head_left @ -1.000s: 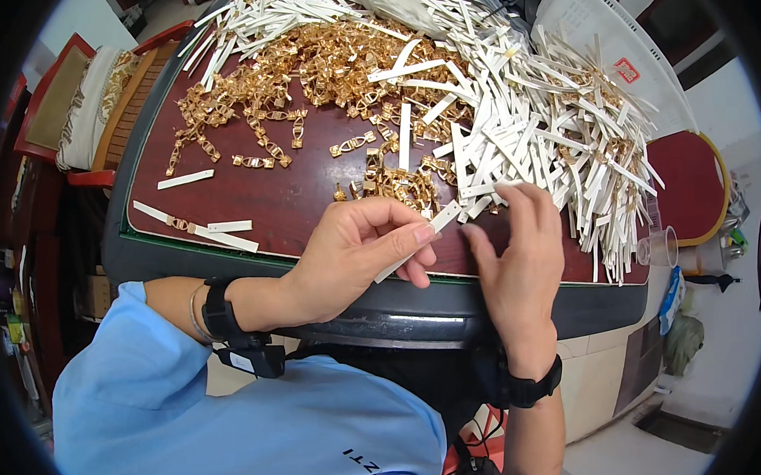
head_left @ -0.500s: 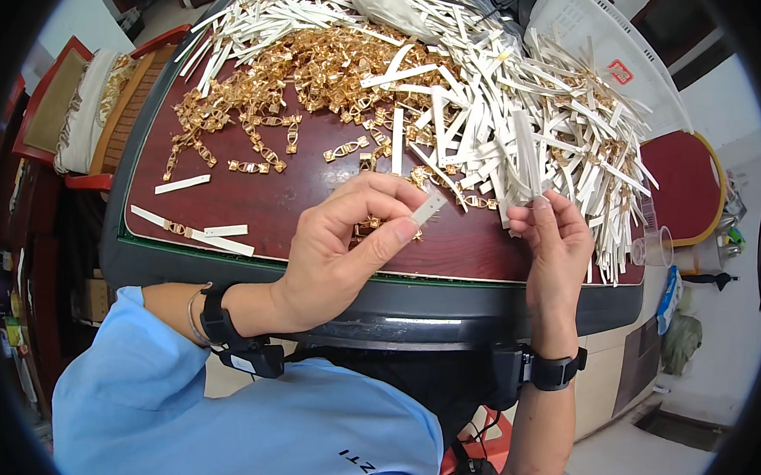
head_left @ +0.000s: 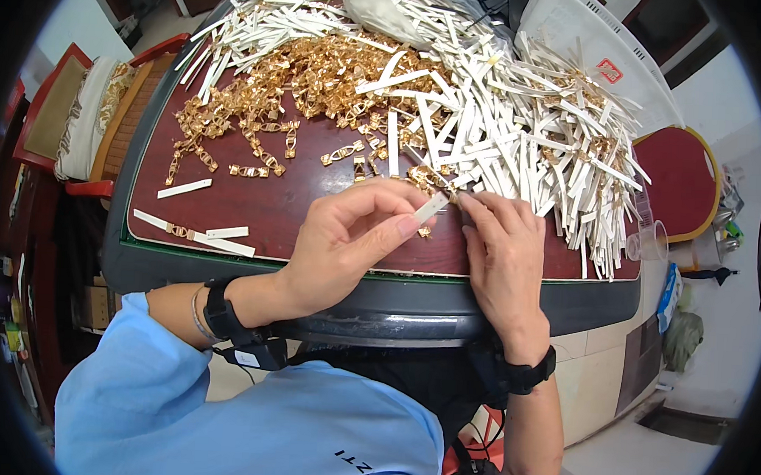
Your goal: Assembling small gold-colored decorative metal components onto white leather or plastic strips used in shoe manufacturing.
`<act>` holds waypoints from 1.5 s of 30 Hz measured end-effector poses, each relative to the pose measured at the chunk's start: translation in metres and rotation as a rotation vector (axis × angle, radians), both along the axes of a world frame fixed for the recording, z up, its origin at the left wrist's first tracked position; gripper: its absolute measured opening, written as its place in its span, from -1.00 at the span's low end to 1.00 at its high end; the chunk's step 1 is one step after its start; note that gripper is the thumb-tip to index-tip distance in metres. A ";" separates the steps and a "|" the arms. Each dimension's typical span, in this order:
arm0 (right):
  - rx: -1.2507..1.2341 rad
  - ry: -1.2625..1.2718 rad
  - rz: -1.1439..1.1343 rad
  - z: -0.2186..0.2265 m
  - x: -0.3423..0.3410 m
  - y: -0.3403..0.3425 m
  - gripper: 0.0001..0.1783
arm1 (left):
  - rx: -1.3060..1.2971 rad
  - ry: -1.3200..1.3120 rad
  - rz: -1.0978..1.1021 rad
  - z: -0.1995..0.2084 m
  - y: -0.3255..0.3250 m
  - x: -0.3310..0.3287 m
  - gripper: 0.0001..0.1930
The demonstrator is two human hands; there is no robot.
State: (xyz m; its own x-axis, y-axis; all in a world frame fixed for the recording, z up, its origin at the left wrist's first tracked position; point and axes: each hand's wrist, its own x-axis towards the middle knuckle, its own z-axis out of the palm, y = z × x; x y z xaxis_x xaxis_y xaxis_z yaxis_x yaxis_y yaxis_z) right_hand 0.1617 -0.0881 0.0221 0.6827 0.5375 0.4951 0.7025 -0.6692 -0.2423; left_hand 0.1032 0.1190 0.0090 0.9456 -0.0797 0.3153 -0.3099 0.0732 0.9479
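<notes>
Between the thumb and forefinger of my left hand (head_left: 333, 248) is pinched a flat white strip (head_left: 431, 207), its end with small holes pointing up and right. My right hand (head_left: 507, 260) reaches in beside it, palm down, thumb apart from the forefinger. Its fingertips touch a small gold metal buckle (head_left: 450, 192) at the edge of several loose buckles. Nothing shows gripped in that hand, though the undersides of its fingers are hidden. More gold buckles (head_left: 421, 178) lie just beyond my left fingers.
A heap of gold buckles (head_left: 328, 74) covers the far middle of the dark red table (head_left: 230, 188). White strips (head_left: 487, 140) pile up at the right, some with buckles. Strips joined by a buckle (head_left: 179, 230) lie at left. A white basket (head_left: 568, 33) and clear cup (head_left: 649, 242) stand right.
My right hand has left the white strips it held upright at the right and moved left and down to the loose buckles. My left hand keeps its strip almost in place.
</notes>
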 end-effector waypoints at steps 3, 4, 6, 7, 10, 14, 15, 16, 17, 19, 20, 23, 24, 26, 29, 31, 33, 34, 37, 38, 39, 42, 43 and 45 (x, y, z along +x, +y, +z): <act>-0.026 -0.014 0.017 -0.001 -0.010 -0.007 -0.74 | -0.184 0.207 -0.044 0.013 -0.004 -0.017 -0.88; -0.009 -0.029 0.024 -0.004 -0.012 -0.007 -0.77 | -0.161 0.149 -0.047 0.009 -0.006 -0.017 -0.88; 0.006 -0.047 0.027 -0.009 -0.016 -0.008 -0.78 | -0.192 0.180 -0.074 0.008 -0.008 -0.020 -0.88; 0.002 -0.079 0.025 -0.011 -0.016 -0.009 -0.79 | -0.218 0.220 -0.094 0.008 -0.009 -0.021 -0.88; -0.029 -0.145 -0.014 -0.014 -0.013 -0.011 -0.81 | -0.180 0.255 -0.114 0.010 -0.009 -0.019 -0.86; -0.027 -0.142 -0.092 -0.015 -0.010 -0.018 -0.86 | -0.178 0.357 -0.100 0.017 -0.011 -0.018 -0.86; -0.022 -0.140 -0.092 -0.016 -0.012 -0.019 -0.86 | -0.174 0.359 -0.098 0.018 -0.013 -0.019 -0.86; 0.001 -0.106 -0.087 -0.017 -0.015 -0.021 -0.86 | -0.174 0.409 -0.106 0.018 -0.015 -0.021 -0.86; 0.025 -0.073 -0.079 -0.018 -0.017 -0.022 -0.86 | -0.176 0.459 -0.113 0.018 -0.017 -0.023 -0.86; 0.036 -0.042 -0.069 -0.013 -0.023 -0.025 -0.86 | -0.190 0.488 -0.118 0.017 -0.020 -0.027 -0.85; 0.043 -0.013 -0.060 -0.009 -0.026 -0.026 -0.86 | -0.181 0.499 -0.135 0.017 -0.019 -0.028 -0.86; 0.351 0.052 -0.069 0.001 -0.046 -0.033 -0.88 | -0.175 0.549 -0.146 0.023 -0.025 -0.033 -0.88; 0.465 0.151 -0.068 0.007 -0.058 -0.037 -0.88 | -0.172 0.580 -0.150 0.025 -0.028 -0.034 -0.88; 0.567 0.406 -0.071 0.019 -0.085 -0.040 -0.87 | -0.129 0.561 -0.166 0.021 -0.028 -0.040 -0.89; 0.534 0.394 0.034 0.031 -0.108 -0.042 -0.81 | -0.089 0.592 -0.228 0.025 -0.034 -0.047 -0.91; 0.522 0.381 0.060 0.026 -0.115 -0.045 -0.76 | -0.074 0.568 -0.281 0.028 -0.039 -0.049 -0.91; 0.518 0.370 0.044 0.025 -0.122 -0.046 -0.73 | -0.059 0.565 -0.320 0.033 -0.043 -0.052 -0.90; 0.513 0.359 0.013 0.024 -0.125 -0.045 -0.71 | -0.039 0.551 -0.347 0.034 -0.045 -0.053 -0.89; 0.481 0.312 0.015 0.023 -0.129 -0.048 -0.70 | -0.032 0.479 -0.359 0.030 -0.048 -0.057 -0.86; 0.481 0.313 0.012 0.022 -0.131 -0.050 -0.70 | -0.031 0.482 -0.362 0.031 -0.049 -0.058 -0.86; 0.479 0.312 0.005 0.022 -0.132 -0.051 -0.70 | -0.037 0.494 -0.371 0.032 -0.049 -0.058 -0.85; 0.453 0.292 -0.003 0.022 -0.135 -0.053 -0.70 | -0.036 0.507 -0.376 0.033 -0.050 -0.060 -0.84; 0.427 0.272 -0.005 0.023 -0.136 -0.054 -0.69 | -0.029 0.507 -0.372 0.034 -0.050 -0.060 -0.84; 0.423 0.271 -0.005 0.024 -0.137 -0.054 -0.69 | -0.019 0.494 -0.362 0.035 -0.051 -0.061 -0.85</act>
State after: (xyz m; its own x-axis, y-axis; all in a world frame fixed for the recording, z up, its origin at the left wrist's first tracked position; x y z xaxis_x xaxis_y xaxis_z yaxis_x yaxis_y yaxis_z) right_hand 0.0248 -0.1424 0.0462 0.8186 0.3247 0.4737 0.5743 -0.4760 -0.6661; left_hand 0.0420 0.0678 0.0438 0.8943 -0.4220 -0.1487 0.2133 0.1100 0.9708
